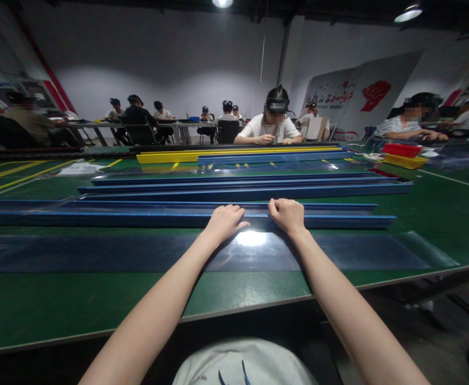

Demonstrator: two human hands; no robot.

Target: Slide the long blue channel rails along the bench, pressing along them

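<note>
Both hands are on a long blue plastic strip [338, 221] that runs left to right across the table. My left hand [226, 220] curls its fingers over the strip, thumb pointing right. A short gap away, my right hand [287, 214] is closed on the same strip, fingers bent in. Parts of both grips are hidden behind the knuckles. Nearer to me, a long clear plastic sheet [138, 254] lies flat under my wrists, with a bright lamp reflection on it.
Beyond my hands lie more blue strips [258, 191] and a yellow strip [166, 156]. A red bin [401, 150] rests on a yellow bin [405, 161] at right. Across the green table [98, 299] sits a person [272, 128]; other people work farther back.
</note>
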